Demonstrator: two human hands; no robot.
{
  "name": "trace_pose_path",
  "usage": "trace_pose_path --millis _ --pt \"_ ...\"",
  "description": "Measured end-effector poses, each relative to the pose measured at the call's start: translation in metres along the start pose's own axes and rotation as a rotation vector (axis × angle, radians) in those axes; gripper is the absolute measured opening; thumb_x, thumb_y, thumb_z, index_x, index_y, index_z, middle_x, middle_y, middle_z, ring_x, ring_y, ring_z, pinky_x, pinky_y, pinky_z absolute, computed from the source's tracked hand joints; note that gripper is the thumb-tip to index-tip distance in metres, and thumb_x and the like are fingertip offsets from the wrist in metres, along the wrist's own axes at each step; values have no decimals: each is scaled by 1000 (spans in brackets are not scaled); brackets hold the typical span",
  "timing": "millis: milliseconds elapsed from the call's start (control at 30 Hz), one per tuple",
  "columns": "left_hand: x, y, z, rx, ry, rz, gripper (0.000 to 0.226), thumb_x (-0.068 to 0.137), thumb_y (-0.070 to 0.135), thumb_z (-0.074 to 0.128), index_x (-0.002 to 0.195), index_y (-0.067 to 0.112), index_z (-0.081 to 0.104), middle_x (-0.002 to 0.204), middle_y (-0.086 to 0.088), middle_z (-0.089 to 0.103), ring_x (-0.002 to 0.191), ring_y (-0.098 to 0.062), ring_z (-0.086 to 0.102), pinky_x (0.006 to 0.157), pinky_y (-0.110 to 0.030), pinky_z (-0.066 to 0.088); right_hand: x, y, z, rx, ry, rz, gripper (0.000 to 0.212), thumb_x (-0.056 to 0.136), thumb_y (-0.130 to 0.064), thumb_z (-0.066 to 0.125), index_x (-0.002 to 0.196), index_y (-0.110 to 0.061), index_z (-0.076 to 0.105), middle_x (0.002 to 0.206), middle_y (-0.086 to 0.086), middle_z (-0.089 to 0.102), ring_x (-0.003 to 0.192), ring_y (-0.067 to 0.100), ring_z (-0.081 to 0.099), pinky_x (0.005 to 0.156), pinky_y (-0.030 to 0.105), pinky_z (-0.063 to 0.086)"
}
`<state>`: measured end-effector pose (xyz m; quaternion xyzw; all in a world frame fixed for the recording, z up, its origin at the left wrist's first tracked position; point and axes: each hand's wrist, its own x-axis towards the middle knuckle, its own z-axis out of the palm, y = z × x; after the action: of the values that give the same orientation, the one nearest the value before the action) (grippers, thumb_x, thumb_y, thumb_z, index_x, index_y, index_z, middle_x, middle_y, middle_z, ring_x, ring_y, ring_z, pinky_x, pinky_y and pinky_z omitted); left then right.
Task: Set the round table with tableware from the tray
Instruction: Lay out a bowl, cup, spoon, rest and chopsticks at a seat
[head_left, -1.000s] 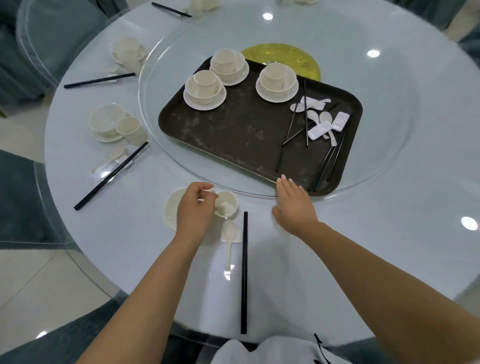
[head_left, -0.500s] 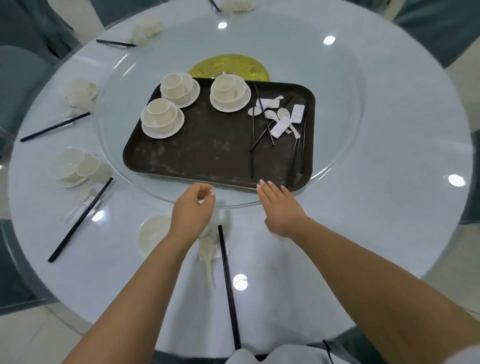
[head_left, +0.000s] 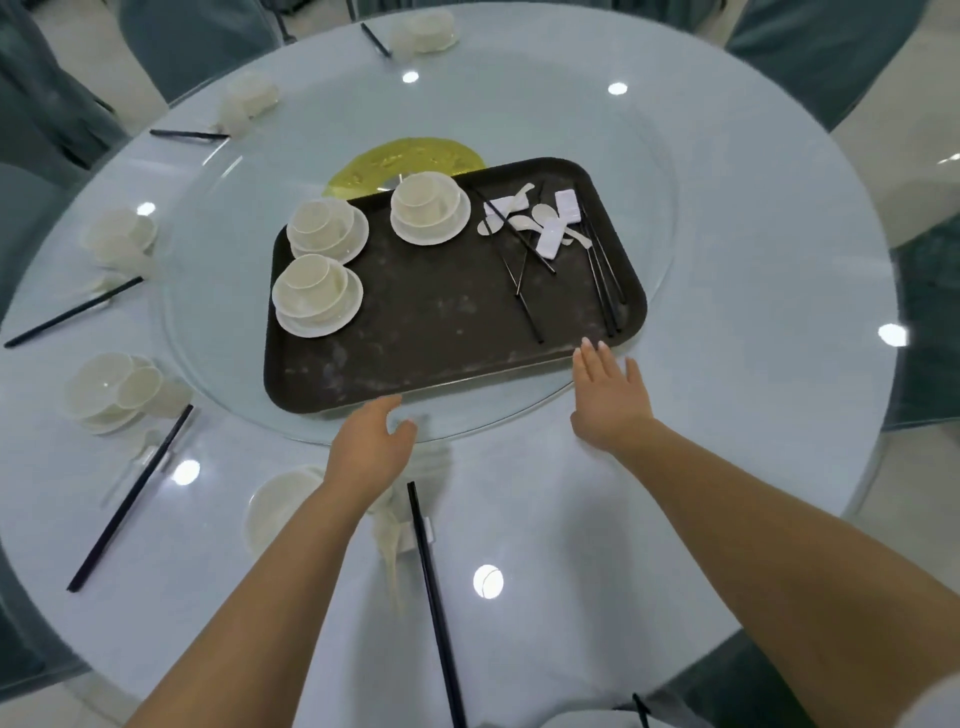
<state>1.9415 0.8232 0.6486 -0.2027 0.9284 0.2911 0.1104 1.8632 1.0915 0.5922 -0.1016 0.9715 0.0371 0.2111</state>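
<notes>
A dark brown tray (head_left: 441, 332) lies on the glass turntable (head_left: 649, 171) of the round table (head_left: 753, 415). It holds three stacked white plate-bowl-cup sets (head_left: 317, 296), plus spoons and rests (head_left: 550, 223) and black chopsticks (head_left: 602, 270) at its right end. My right hand (head_left: 608, 400) lies flat with straight fingers at the turntable's rim, by the tray's near right corner. My left hand (head_left: 371, 447) hovers with loosely curled fingers over the turntable's near rim and holds nothing. Below it sit a white plate (head_left: 278, 512), a spoon (head_left: 389, 540) and chopsticks (head_left: 434, 597), partly hidden by my forearm.
Set places with white bowls and black chopsticks ring the table's left side (head_left: 111, 389) and far side (head_left: 244, 101). A yellow disc (head_left: 410, 161) shows under the glass behind the tray. Blue-grey chairs (head_left: 810, 47) surround the table.
My left hand has let go of the cup at the near place and risen toward the turntable rim. The turntable and tray have turned, and my right hand moved right along the rim.
</notes>
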Motion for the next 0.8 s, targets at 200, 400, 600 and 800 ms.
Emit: trace_pose_path --millis 200,400,600,800 --pt "21 3 7 123 -70 14 52 96 30 51 145 14 41 149 -8 44 140 -26 35 112 -42 32 4 0 -10 136 45 -63 76 96 -18 37 155 -13 -11 163 5 -14 150 22 -10 121 44 5" --pt "34 8 17 321 -149 41 55 97 39 46 147 16 37 151 -5 41 142 -25 30 114 -44 26 8 -39 -11 194 57 -205 75 94 -14 38 156 -13 -4 164 5 -10 151 23 -8 121 44 7" --pt "36 20 35 446 -231 83 57 100 44 38 149 18 30 153 0 36 146 -23 21 116 -51 13 10 -67 -15 239 40 -313 73 96 -14 42 156 -14 1 164 4 -5 151 23 -5 121 45 10" --pt "36 20 39 439 -249 115 55 101 43 35 150 21 28 158 1 28 148 -19 15 118 -50 7 21 -47 -18 190 13 -280 70 97 -13 40 156 -14 3 164 6 -4 151 26 -7 121 46 9"
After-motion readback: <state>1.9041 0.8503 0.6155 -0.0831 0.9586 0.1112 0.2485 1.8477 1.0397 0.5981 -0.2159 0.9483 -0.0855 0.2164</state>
